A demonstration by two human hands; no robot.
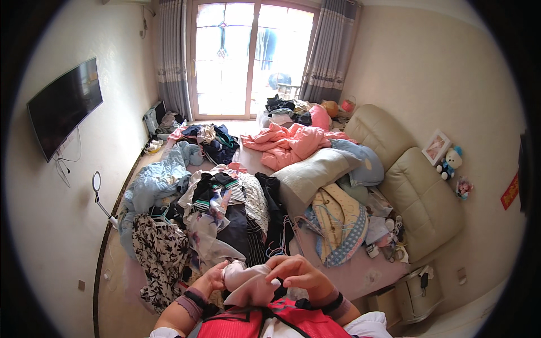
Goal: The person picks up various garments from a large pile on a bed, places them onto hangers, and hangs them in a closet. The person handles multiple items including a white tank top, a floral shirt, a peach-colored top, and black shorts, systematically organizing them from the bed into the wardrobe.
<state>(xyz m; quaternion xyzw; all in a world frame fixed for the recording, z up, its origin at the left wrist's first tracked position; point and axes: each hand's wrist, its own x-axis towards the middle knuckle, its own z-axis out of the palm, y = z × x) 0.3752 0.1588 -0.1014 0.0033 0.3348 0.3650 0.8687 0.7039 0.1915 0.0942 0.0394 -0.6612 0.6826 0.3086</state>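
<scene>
Between my two hands, close to my chest, is a small piece of pale pinkish fabric [249, 283], partly bunched. My left hand [217, 275] grips its left end, the fingers mostly behind the cloth. On the other side my right hand [291, 272] has bent fingers on the fabric's right edge. Just beyond lies a heap of clothes on the bed: a sheer floral garment [211, 241], black-and-white striped cloth [255, 238] and a black-patterned garment [158, 257]. Several pink and blue hangers [281, 243] lie beside dark trousers [270, 190].
A light blue quilt [156, 181] covers the bed's left side. Farther back lie a coral quilt [291, 143] and a grey pillow [317, 173]. A yellow patterned blanket [338, 219] sits right, near small items by the padded headboard [422, 203]. An open nightstand [418, 295] stands at lower right.
</scene>
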